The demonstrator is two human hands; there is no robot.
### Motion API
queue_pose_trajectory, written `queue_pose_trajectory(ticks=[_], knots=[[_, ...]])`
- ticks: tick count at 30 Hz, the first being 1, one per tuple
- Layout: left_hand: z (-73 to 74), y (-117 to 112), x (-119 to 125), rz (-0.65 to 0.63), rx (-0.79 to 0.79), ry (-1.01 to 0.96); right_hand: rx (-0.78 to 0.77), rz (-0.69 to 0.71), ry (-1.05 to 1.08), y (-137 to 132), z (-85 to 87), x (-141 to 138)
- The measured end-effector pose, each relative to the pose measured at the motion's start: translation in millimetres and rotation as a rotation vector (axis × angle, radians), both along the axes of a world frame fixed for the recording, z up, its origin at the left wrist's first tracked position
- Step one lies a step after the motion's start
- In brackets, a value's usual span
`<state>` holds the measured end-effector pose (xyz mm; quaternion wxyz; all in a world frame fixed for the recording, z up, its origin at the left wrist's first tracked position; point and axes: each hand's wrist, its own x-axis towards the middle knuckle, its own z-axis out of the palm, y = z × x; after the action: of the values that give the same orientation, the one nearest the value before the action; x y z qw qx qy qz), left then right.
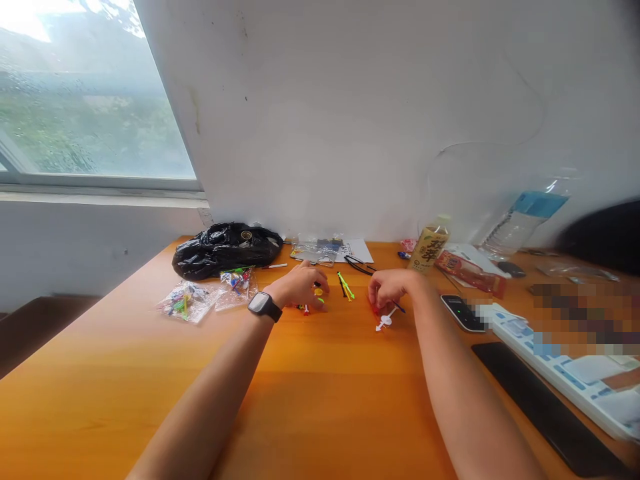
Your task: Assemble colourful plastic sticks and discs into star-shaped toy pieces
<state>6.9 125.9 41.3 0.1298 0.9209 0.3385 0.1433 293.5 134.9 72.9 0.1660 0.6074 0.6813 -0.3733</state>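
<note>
My left hand, a watch on its wrist, hovers with curved, parted fingers over small coloured plastic pieces, some of them hidden beneath it. Fingers bunched and pointing down, my right hand is closed at the tabletop; whatever its fingertips hold is hidden. Just under those fingers a bit of red plastic shows. Beside it lies a white arrow-shaped piece like a clock hand, with a dark blue pointed one close by. Between my hands rest lime-green and black arrow-shaped pieces.
Clear bags of coloured parts and a black plastic bag lie at the left. Toward the right are a drink bottle, a phone-like device, a white keyboard and a black pad. A wall stands behind the table.
</note>
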Motion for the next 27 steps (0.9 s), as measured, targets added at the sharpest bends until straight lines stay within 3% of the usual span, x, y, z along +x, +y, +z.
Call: queue_pose_trajectory(ticks=[8,11,15,19,22,27], knots=[[3.6,-2.4,-4.6,0.009,-0.13,-0.053,0.221,-0.005,0.163,-4.8,11.1,5.3],[4.0,0.6,-6.4,-0.003,-0.138,-0.096,0.298,-0.016,0.395,-7.9,17.3,3.3],[13.3,-3.7,3.2,0.049,-0.186,-0.389,0.377,-0.095,0.831,-11.6,24.2,-8.8],[28.7,-14.2,22.3,0.024,-0.387,-0.793,0.384,-0.246,1.144,-13.0,24.1,-27.1],[34.2,-18.0,31.3,0.05,-0.447,-0.951,0.381,-0.341,1.249,-14.6,22.5,-40.0],[30.6,-14.9,34.8,0.09,-0.372,-1.018,0.426,-0.367,1.251,-16.6,20.5,-60.6]])
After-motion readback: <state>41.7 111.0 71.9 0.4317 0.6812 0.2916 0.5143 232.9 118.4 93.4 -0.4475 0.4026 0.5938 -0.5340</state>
